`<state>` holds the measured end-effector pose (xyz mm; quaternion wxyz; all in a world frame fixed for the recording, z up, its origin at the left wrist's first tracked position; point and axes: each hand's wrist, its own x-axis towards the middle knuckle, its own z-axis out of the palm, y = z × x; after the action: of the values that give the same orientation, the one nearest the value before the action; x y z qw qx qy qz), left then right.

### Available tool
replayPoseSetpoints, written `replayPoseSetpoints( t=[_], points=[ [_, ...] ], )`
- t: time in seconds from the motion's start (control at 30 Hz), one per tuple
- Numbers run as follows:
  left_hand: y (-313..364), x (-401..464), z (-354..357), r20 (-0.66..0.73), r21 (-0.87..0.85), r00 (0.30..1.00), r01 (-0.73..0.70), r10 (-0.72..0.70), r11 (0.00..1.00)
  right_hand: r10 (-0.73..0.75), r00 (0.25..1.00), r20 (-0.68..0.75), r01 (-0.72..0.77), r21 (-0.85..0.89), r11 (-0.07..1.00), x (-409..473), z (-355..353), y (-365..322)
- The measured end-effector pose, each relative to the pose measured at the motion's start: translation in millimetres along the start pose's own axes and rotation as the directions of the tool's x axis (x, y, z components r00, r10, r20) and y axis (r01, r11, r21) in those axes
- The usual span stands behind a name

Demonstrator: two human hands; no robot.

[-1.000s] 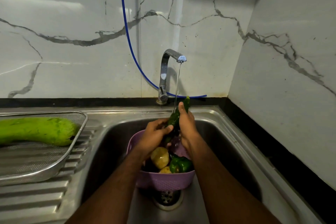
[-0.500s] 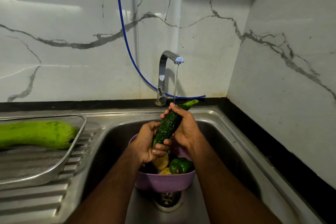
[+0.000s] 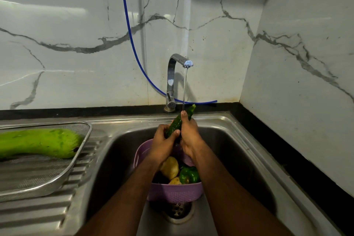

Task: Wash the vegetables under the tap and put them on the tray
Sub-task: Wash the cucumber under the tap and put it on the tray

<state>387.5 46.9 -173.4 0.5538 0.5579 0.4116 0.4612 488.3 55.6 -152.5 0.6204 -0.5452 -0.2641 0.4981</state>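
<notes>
A dark green cucumber (image 3: 176,123) is tilted up to the right under the thin stream from the tap (image 3: 173,80). My left hand (image 3: 164,142) grips its lower end. My right hand (image 3: 188,134) is wrapped round its upper half, and the tip sticks out above my fingers. Below my hands a purple basket (image 3: 174,190) stands in the sink (image 3: 235,151), holding potatoes (image 3: 170,166) and a green pepper (image 3: 188,175). On the left, a metal mesh tray (image 3: 38,184) holds a long light green gourd (image 3: 38,142).
The tray sits on the ribbed draining board (image 3: 38,214). A blue hose (image 3: 132,40) runs down the marble wall and behind the tap. The drain (image 3: 178,210) shows just under the basket. A black counter edge (image 3: 283,151) borders the sink on the right.
The cucumber has shifted in my hands under the stream. My left hand has slid up it and my right hand now covers more of its upper half.
</notes>
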Motion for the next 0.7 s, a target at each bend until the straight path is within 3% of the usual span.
replayPoseSetpoints(
  t=[0.13, 0.27, 0.47, 0.57, 0.7],
  points=[
    [-2.2, 4.3, -0.1, -0.129, 0.315, 0.966, -0.174, 0.223, 0.933, 0.009, 1.0, -0.001, -0.009, -0.04, 0.999, 1.4, 0.8, 5.5],
    [-1.2, 5.6, 1.5, -0.147, 0.368, 0.949, -0.208, 0.278, 0.906, -0.052, 0.993, -0.107, 0.052, -0.001, 0.999, 5.2, -5.9, 2.6],
    [-2.9, 10.3, 1.2, -0.124, 0.221, 0.98, -0.126, 0.156, 0.967, -0.034, 0.989, -0.143, 0.076, 0.297, 0.952, 7.6, -29.6, -12.1],
    [-5.8, 11.0, 3.2, -0.058, 0.009, 0.998, -0.034, 0.034, 0.999, -0.015, 0.988, -0.152, 0.072, 0.375, 0.924, 6.2, -33.5, -15.4],
    [-5.8, 14.7, 3.7, -0.002, -0.269, 0.996, 0.087, -0.091, 0.959, -0.041, 0.99, -0.133, 0.104, 0.514, 0.851, 4.4, -35.6, -18.0]
  ],
)
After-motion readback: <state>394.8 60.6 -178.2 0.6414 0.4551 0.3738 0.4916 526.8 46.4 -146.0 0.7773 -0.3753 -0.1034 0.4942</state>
